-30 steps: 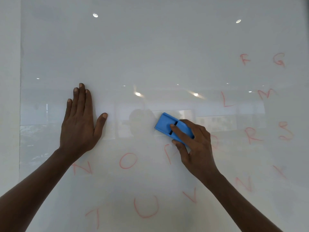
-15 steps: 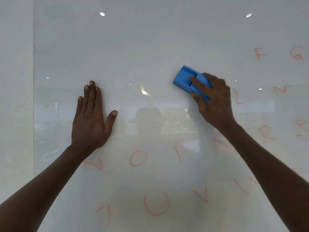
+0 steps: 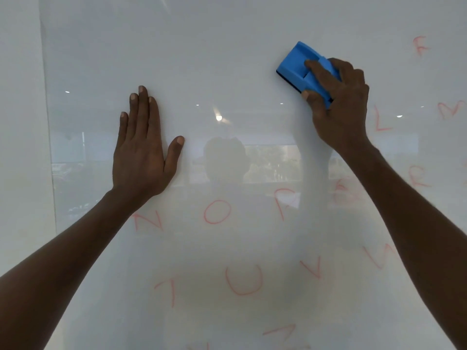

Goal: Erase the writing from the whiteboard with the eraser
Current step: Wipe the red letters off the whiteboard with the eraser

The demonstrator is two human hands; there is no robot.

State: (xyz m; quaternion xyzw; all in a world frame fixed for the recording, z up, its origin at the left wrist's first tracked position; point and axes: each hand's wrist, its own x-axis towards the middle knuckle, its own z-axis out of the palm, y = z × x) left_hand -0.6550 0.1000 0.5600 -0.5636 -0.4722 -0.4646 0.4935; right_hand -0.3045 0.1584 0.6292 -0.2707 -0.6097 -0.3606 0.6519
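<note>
Nearest to us, low on the whiteboard [image 3: 227, 59], the red letters are untouched: a faint Z [image 3: 281, 333] at the bottom, then T [image 3: 168, 289], U [image 3: 243, 280] and V [image 3: 312, 267] in a row, and above them N [image 3: 146, 221], O [image 3: 217, 211] and P [image 3: 284, 200].

Above the N our left hand [image 3: 142, 152] lies flat on the board, fingers straight and together, thumb spread — it braces and holds nothing.

Farther up, and to the right of that hand, our right hand [image 3: 338, 104] grips the blue eraser [image 3: 300, 65], fingers curled over its back and the thumb under its lower edge. The pad looks pressed to the board, with the free end tilted up and to the left.

A second ago the eraser sat much lower, just above the P; half a second ago it was already higher, and now it stands highest, well above the left hand's fingertips. So we have made one long upward stroke. The strip it crossed shows no clear writing, and the top of the P seems smudged.

We judge the job about half done: the upper left of the board is bare, while the lower rows and the letters right of the eraser — F [image 3: 420, 46], L [image 3: 381, 121], M [image 3: 451, 108], R [image 3: 418, 176] — are left to wipe. The next pass likely goes right or back down.
</note>
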